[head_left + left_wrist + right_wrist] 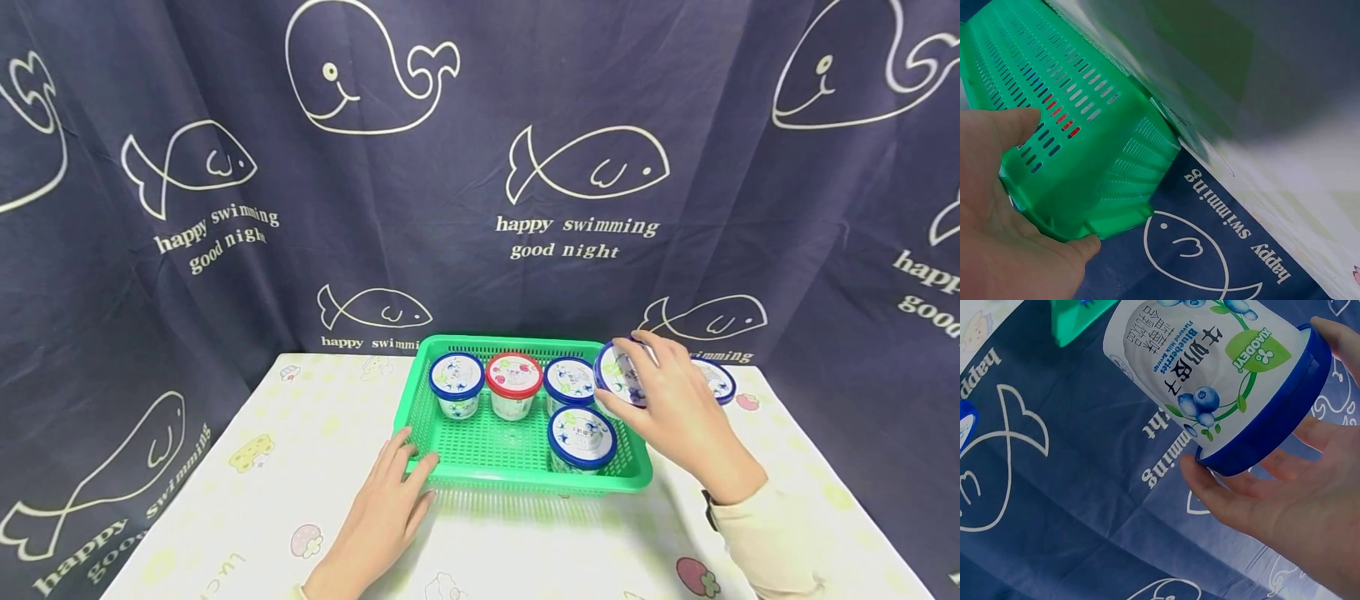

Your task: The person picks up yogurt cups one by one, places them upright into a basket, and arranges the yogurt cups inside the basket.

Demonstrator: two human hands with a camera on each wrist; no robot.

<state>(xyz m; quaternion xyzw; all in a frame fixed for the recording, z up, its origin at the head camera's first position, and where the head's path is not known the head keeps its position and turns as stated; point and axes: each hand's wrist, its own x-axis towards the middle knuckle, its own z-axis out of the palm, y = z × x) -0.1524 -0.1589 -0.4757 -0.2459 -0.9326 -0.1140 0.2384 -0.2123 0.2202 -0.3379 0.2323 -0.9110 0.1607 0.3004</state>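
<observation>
At the near left corner of the green plastic basket (517, 477), my left hand (386, 500) grips the rim. In the left wrist view its thumb (1022, 124) lies against the slotted outer wall. My right hand (678, 408) holds a blueberry milk beverage cup (622, 371) by its blue lid, over the basket's right side. The right wrist view shows that cup's printed side (1210, 369) and fingers spread round the lid. Inside the basket stand three blue-lidded cups, at back left (457, 379), back right (570, 383) and front right (582, 437), and one red-lidded cup (513, 379).
Another blue-lidded cup (716, 381) stands on the table right of the basket, partly behind my right hand. A patterned white cloth (300, 467) covers the table. Behind it hangs a dark blue curtain (480, 208) with fish and whale drawings.
</observation>
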